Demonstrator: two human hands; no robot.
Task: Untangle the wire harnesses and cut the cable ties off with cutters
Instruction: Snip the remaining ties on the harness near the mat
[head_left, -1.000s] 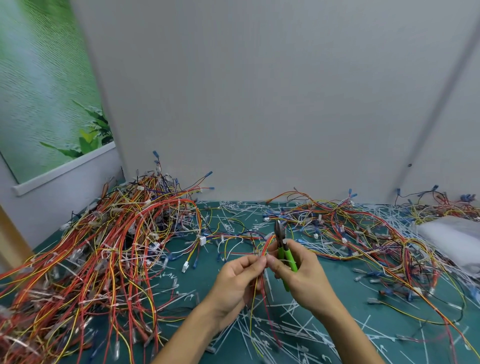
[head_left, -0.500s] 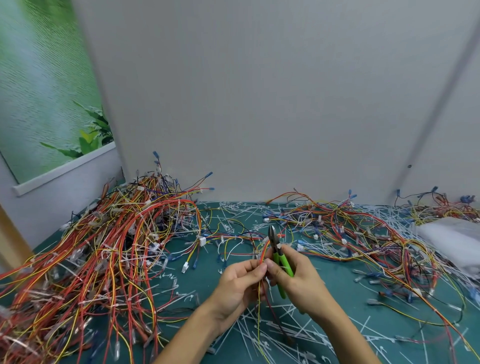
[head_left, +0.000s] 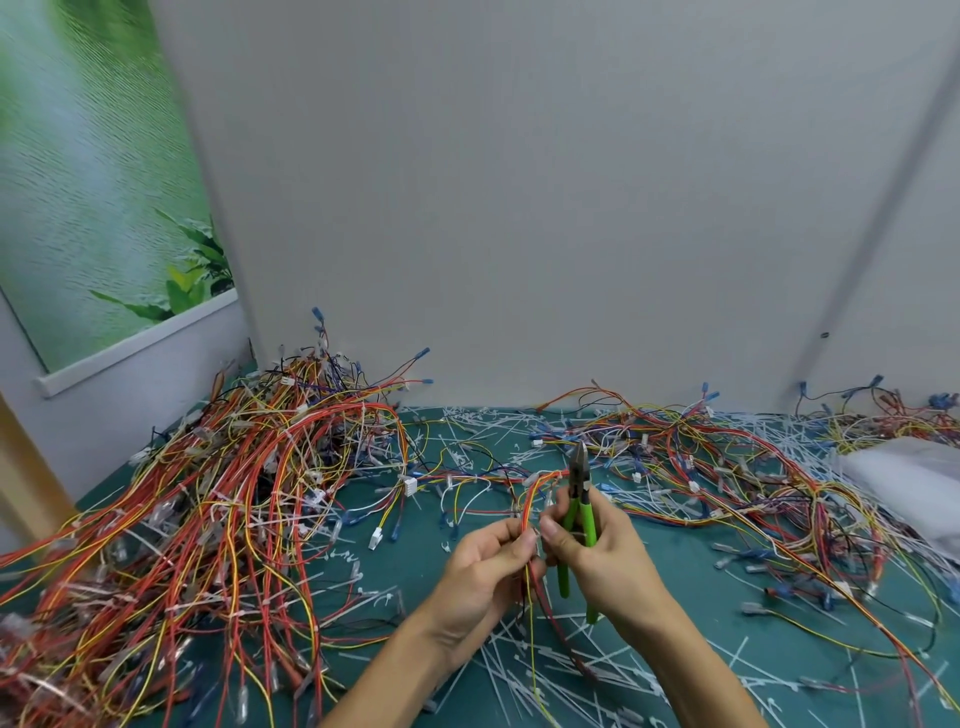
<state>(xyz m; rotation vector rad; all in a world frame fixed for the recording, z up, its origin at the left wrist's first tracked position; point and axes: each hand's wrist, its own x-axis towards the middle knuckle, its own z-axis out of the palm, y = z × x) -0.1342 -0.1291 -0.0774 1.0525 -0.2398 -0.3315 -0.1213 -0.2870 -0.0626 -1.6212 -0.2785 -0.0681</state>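
My left hand (head_left: 485, 569) pinches a thin harness of red, orange and yellow wires (head_left: 535, 499) in front of me, above the green table. My right hand (head_left: 597, 556) grips green-handled cutters (head_left: 579, 512), jaws pointing up, and its thumb and forefinger also touch the same harness next to my left fingers. The harness arcs up past the cutter jaws and hangs down between my wrists. Whether a cable tie sits under my fingertips I cannot tell.
A big tangle of red, orange and yellow harnesses (head_left: 208, 519) fills the left of the green mat (head_left: 727, 587). A flatter tangle (head_left: 727, 467) spreads across the right. Cut white cable ties (head_left: 540, 670) litter the mat. A white bag (head_left: 914, 483) lies at the far right.
Both hands have dropped slightly toward me with the harness. The cutters have tilted more upright, jaws now pointing straight up beside the wire loop.
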